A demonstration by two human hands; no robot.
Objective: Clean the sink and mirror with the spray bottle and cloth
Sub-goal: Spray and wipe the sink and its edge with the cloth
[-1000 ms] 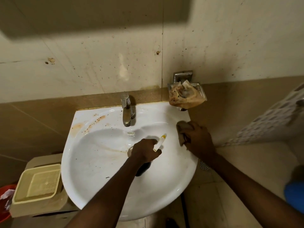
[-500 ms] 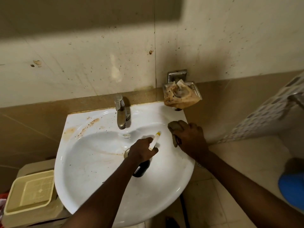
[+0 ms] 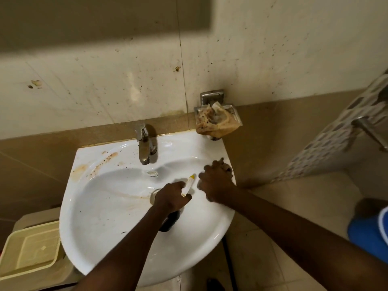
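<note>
A white sink (image 3: 109, 217) with brown stains hangs on the wall under a metal tap (image 3: 144, 148). Over the basin my left hand (image 3: 171, 198) grips the spray bottle (image 3: 189, 184); its white and yellow nozzle sticks out above my fist and its dark body hangs below. My right hand (image 3: 216, 181) presses a dark cloth (image 3: 227, 168) against the sink's right rim. Most of the cloth is hidden under the hand. No mirror is in view.
A metal soap dish (image 3: 216, 118) holding a stained rag is fixed to the wall above the sink's right corner. A cream plastic basket (image 3: 31, 250) sits on a box at the lower left. A blue container (image 3: 369, 236) stands on the floor at right.
My right hand and the cloth have slid along the sink's right rim. The left hand with the bottle stays over the basin. The camera has shifted slightly.
</note>
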